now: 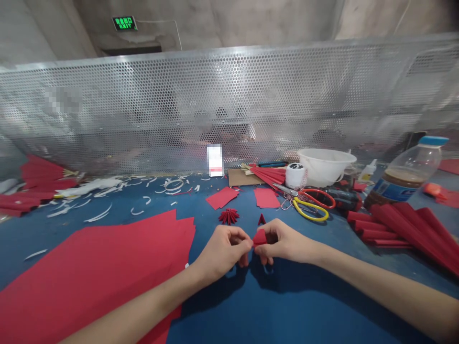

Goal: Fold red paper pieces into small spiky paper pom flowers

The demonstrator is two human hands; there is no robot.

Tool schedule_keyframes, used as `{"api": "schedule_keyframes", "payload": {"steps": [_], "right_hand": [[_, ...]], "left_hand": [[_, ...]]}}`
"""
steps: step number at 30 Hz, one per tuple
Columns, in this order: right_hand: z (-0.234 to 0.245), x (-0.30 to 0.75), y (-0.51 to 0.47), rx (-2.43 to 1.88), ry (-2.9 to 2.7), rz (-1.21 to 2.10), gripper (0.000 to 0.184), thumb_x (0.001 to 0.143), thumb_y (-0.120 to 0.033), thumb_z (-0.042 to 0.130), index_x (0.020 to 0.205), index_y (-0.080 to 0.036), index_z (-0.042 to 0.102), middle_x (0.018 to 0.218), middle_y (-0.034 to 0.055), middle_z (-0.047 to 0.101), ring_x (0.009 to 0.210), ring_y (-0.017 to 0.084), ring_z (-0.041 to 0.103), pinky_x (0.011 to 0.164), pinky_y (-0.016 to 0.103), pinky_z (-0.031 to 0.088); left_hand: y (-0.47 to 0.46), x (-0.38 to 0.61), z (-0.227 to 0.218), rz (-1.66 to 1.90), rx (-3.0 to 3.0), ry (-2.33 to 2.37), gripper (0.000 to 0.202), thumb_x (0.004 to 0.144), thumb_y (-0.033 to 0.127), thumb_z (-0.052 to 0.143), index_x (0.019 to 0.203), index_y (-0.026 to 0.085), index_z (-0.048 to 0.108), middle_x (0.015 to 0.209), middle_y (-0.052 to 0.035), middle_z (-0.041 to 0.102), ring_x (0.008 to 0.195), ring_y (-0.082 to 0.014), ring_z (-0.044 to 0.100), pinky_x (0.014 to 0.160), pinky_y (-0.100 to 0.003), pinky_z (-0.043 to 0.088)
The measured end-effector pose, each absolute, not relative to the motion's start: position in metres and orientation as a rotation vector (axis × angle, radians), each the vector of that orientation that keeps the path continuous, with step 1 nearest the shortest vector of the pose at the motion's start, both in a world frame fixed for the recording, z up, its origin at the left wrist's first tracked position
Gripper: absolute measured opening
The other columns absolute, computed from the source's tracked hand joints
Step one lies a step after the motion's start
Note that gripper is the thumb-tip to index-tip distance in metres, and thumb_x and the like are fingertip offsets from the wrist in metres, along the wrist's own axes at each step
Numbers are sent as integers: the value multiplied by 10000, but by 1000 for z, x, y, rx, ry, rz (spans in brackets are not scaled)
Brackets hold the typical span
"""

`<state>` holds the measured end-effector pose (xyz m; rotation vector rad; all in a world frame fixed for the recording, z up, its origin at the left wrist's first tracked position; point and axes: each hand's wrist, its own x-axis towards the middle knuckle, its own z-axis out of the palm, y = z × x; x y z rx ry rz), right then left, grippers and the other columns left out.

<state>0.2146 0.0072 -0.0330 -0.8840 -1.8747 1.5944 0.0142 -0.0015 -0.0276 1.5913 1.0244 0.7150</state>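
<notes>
A small folded piece of red paper (259,237) is held above the blue table between my two hands. My right hand (285,242) pinches it between thumb and fingers. From the other side, the closed fingertips of my left hand (226,251) meet its left edge. Just beyond my hands lies a dark red pleated paper rosette (228,216), and to its right a little V-shaped folded paper (261,219). Two red paper cards (223,197) (267,198) lie farther back. A stack of large red paper sheets (107,258) spreads under my left forearm.
Red-and-yellow-handled scissors (310,205), a white thread spool (296,175), a white plastic bowl (324,167) and a bottle of brown liquid (405,174) stand or lie right. Pleated red paper (412,229) lies near my right arm. White paper scraps (100,212) litter the left; a perforated metal screen (229,95) rises behind.
</notes>
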Motion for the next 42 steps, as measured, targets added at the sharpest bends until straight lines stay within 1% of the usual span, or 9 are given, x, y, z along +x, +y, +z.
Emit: {"api": "schedule_keyframes", "payload": {"steps": [5,11,13,16,18,24,30,37,42], "right_hand": [[-28,216,7,-904,-1960,1611,235,809,-330,694,731,-110,664,671,40,683,540,107,563,514,204,441],[-28,214,3,-984,-2083,1437,183,739,-234,733,670,-128,601,572,-43,551,510,68,432,457,177,307],[-27,213,1,-961,-2089,1455,169,771,-239,700,680,-130,608,586,-38,558,526,74,450,476,178,329],[-24,212,0,-879,-2014,1603,210,867,-272,584,736,-121,648,661,12,634,587,108,535,569,210,432],[-23,213,0,-837,-1959,1671,237,883,-271,553,736,-114,653,664,29,644,597,122,562,605,235,465],[-24,214,1,-858,-1962,1621,254,858,-244,589,647,-114,641,546,5,591,525,110,550,546,213,429],[-25,212,4,-887,-1863,1517,264,864,-270,582,661,-115,648,580,29,634,531,121,558,557,230,444],[-27,211,5,-905,-1824,1464,311,880,-331,588,652,-127,643,596,30,628,561,131,559,589,243,455],[-29,211,5,-902,-1816,1457,338,877,-395,604,674,-128,647,603,25,628,565,131,561,598,242,456]], "left_hand": [[2,11,-29,703,1593,982,113,771,209,568,696,146,623,437,41,556,386,-74,469,416,-178,332],[5,8,-29,600,1629,964,86,711,165,562,679,141,637,421,40,552,373,-75,461,407,-177,320],[4,8,-28,605,1637,961,91,716,179,567,688,140,645,428,38,557,379,-78,468,409,-178,328],[4,9,-28,609,1640,960,65,691,177,583,661,142,629,426,38,553,372,-77,467,402,-176,326],[4,9,-28,605,1636,961,52,670,162,580,636,145,615,417,39,546,364,-77,463,397,-177,326],[6,10,-31,635,1617,949,94,720,161,550,673,144,630,429,35,551,379,-80,475,408,-178,345],[7,12,-31,746,1612,945,240,852,365,569,760,150,622,495,29,547,422,-90,473,385,-174,353],[8,12,-27,720,1610,984,308,807,431,646,813,123,664,437,60,469,376,-72,384,365,-172,325],[9,11,-28,728,1589,1014,281,807,415,649,765,137,655,417,69,454,361,-70,370,367,-178,297]]}}
